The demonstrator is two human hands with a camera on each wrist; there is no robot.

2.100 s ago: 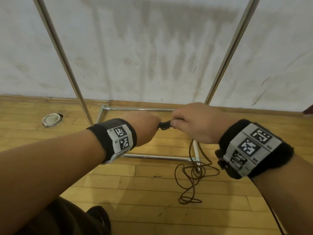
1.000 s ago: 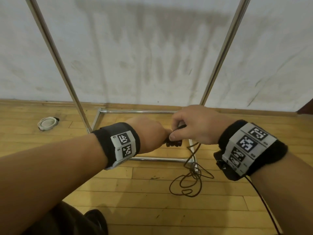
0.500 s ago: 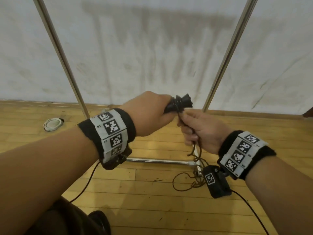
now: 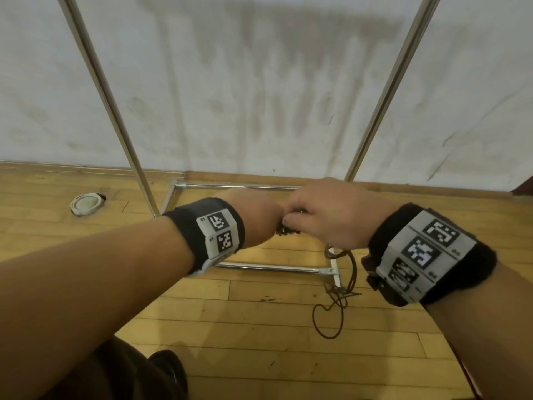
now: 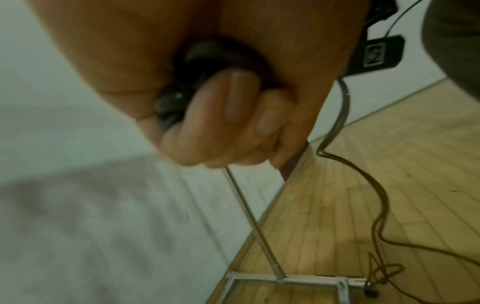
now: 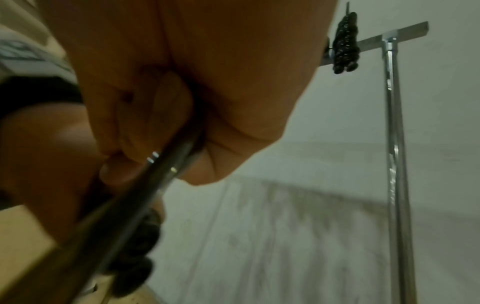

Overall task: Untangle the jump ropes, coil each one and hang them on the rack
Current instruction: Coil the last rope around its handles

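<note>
My left hand (image 4: 258, 216) grips the black handles (image 4: 288, 230) of a jump rope at waist height in front of the metal rack (image 4: 114, 111). In the left wrist view its fingers (image 5: 221, 115) curl round the handles (image 5: 200, 59). My right hand (image 4: 328, 213) sits against the left, knuckles up, and pinches the brown cord (image 6: 179, 152) beside the ribbed handles (image 6: 141, 244). The cord (image 4: 351, 267) hangs below the right hand to a loose tangle (image 4: 331, 313) on the floor by the rack's base corner (image 4: 331, 271). Another coiled black rope (image 6: 346, 43) hangs on the rack's top bar (image 6: 410, 28).
The rack's two slanted uprights (image 4: 385, 90) stand before a stained white wall, with its rectangular base frame (image 4: 271, 267) on the wooden floor. A round white fitting (image 4: 86, 204) lies on the floor at left. My dark trouser leg and shoe (image 4: 164, 370) are at the bottom.
Both hands have dropped from chest height to lower down. The right hand has turned knuckles up over the handles, and more cord has left the floor, so the tangle is smaller.
</note>
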